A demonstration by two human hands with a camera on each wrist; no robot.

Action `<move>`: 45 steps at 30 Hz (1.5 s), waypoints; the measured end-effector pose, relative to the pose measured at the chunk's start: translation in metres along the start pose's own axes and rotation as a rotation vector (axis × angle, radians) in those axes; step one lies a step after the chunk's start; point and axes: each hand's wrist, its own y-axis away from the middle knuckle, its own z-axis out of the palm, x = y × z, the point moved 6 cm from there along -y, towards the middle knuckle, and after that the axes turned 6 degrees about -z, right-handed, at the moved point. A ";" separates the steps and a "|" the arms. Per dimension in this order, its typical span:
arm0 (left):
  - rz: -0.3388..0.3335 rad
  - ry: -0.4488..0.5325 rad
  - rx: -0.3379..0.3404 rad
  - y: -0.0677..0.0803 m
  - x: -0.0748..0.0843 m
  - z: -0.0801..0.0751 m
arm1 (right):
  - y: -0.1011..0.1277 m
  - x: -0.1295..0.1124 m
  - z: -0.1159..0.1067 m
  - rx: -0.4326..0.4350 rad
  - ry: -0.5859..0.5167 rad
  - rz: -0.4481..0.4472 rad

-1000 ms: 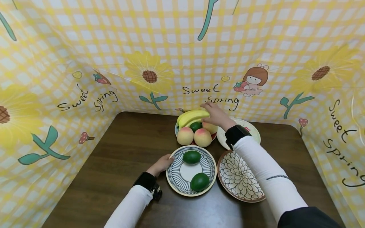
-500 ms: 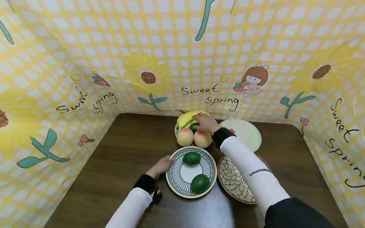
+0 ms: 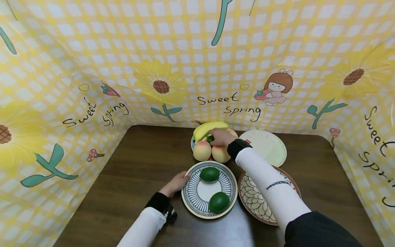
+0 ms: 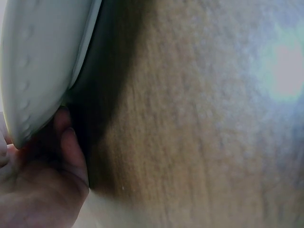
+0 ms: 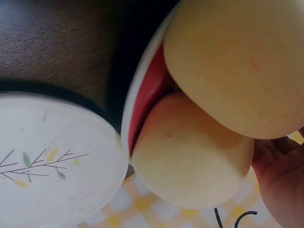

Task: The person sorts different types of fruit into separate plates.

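My left hand (image 3: 176,181) grips the left rim of a blue-and-white striped plate (image 3: 203,190), thumb over the edge and fingers underneath, as the left wrist view shows. Two dark green oval fruits, avocado-like, lie on it, one at the back (image 3: 210,174) and one at the front (image 3: 219,202). Behind the plate, my right hand (image 3: 223,137) reaches into a fruit bowl (image 5: 152,85) with a red inside. Its fingers curl over another green oval fruit (image 3: 210,138), partly hidden by them. Bananas (image 3: 205,129) lie behind it, peaches (image 3: 202,151) in front and to the right.
A pale plate (image 3: 270,145) with a branch pattern stands right of the bowl. In front of that, a brown-rimmed petal-patterned plate (image 3: 251,197) lies partly under my right forearm. A checked yellow cloth (image 3: 185,79) walls in the dark wooden table (image 3: 123,185).
My right hand has come left and down from over the bananas' right end to the green fruit in the bowl, its fingers curling in. My left hand stays at the plate's rim.
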 end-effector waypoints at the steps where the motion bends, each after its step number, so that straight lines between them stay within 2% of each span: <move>1: -0.001 0.000 0.006 0.001 0.000 0.000 | -0.001 -0.001 0.000 -0.009 -0.013 -0.005; 4: 0.003 0.002 0.020 0.004 0.000 -0.002 | -0.006 -0.006 0.000 -0.017 -0.050 -0.020; 7: 0.006 0.010 0.028 0.005 0.001 -0.003 | -0.009 -0.008 -0.001 -0.034 -0.095 0.002; 12: 0.002 -0.006 0.013 0.004 0.001 -0.004 | -0.011 -0.008 -0.003 -0.095 -0.171 0.101; 15: -0.008 0.002 0.009 0.005 0.001 -0.003 | -0.008 -0.007 -0.003 -0.121 -0.218 0.191; 20: 0.002 0.018 0.004 0.007 0.003 0.002 | 0.000 -0.006 -0.002 -0.116 -0.266 0.298; 25: 0.015 0.023 -0.001 0.006 0.002 0.007 | 0.004 -0.003 0.001 -0.100 -0.229 0.310; 32: 0.007 0.011 0.003 0.004 0.003 0.006 | -0.007 -0.003 0.000 -0.083 -0.099 0.185; 35: 0.001 0.005 0.002 0.002 0.004 0.004 | -0.010 -0.001 0.000 -0.080 -0.074 0.175; 40: 0.002 0.009 0.009 0.000 0.004 0.004 | -0.010 0.000 -0.001 -0.061 -0.052 0.161; 45: -0.007 0.024 0.019 -0.001 0.000 0.003 | -0.010 -0.001 -0.004 -0.038 -0.107 0.130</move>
